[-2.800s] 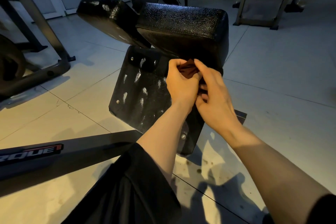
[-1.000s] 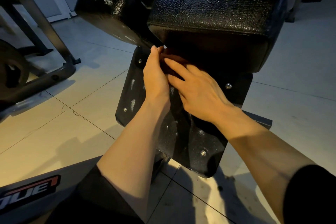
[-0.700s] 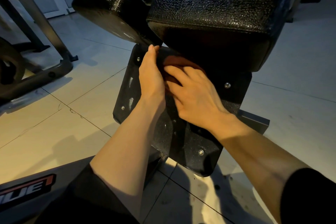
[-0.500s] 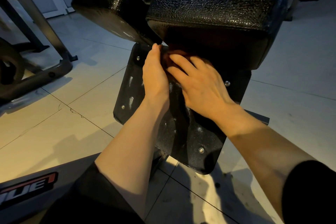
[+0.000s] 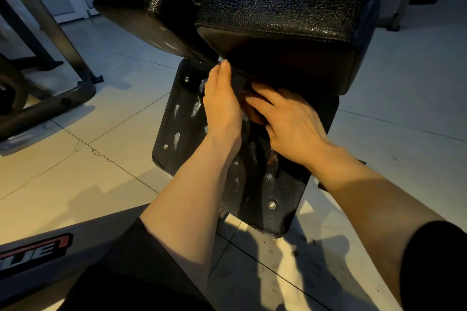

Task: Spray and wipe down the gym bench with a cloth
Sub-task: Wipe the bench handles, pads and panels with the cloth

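Both hands sit just below the bench pad (image 5: pixel 285 12), against the plate (image 5: pixel 182 129) beneath it: left hand (image 5: pixel 222 106) left of right hand (image 5: pixel 290 124), cloth (image 5: pixel 249 106) between them. A second pad (image 5: pixel 141 5) lies left of the bench pad.

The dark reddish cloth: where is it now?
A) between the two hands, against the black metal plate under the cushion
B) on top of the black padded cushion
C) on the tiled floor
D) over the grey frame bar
A: the dark reddish cloth shows only between the left hand and the right hand, against the black metal plate below the black padded cushion.
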Demonstrator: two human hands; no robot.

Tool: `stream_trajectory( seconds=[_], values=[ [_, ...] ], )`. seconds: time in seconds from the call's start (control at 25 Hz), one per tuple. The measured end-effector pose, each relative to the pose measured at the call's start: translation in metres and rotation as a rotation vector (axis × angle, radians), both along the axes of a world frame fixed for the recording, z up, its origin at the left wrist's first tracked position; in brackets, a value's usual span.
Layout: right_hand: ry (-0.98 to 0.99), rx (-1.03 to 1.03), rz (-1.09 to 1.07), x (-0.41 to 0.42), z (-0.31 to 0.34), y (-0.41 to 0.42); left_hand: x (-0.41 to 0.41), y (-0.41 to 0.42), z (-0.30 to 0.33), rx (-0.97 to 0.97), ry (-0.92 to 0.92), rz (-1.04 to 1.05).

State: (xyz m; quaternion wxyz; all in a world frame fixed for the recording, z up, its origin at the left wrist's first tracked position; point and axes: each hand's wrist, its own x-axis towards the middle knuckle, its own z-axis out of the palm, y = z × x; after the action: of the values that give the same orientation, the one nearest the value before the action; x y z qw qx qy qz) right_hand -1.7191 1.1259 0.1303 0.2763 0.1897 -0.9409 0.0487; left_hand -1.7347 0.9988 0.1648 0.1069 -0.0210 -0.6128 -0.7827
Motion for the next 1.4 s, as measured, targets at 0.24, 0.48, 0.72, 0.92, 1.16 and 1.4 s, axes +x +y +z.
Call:
stream_trajectory(
  seconds=[0.24,0.48,0.72,0.92,1.16,1.4],
  values=[
    [0.02,0.004,0.125,0.01,0.008,0.0,-0.007,0.001,-0.013,-0.039,-0.047,0.043],
    [-0.017,-0.108,0.12,0.001,0.008,0.0,-0.003,0.01,-0.013,-0.038,-0.052,0.064],
    [-0.113,-0.137,0.006,-0.001,-0.005,-0.004,-0.004,-0.002,-0.011,-0.044,-0.042,0.064],
    [0.121,0.057,0.175,-0.001,0.02,-0.036,-0.003,-0.006,-0.005,0.179,-0.034,0.057],
    [-0.066,0.105,-0.004,-0.003,0.002,-0.011,-0.004,-0.009,-0.002,-0.007,-0.003,0.073],
    [-0.043,0.081,0.181,-0.001,0.021,-0.028,-0.002,-0.005,-0.004,0.068,-0.008,0.043]
  ],
)
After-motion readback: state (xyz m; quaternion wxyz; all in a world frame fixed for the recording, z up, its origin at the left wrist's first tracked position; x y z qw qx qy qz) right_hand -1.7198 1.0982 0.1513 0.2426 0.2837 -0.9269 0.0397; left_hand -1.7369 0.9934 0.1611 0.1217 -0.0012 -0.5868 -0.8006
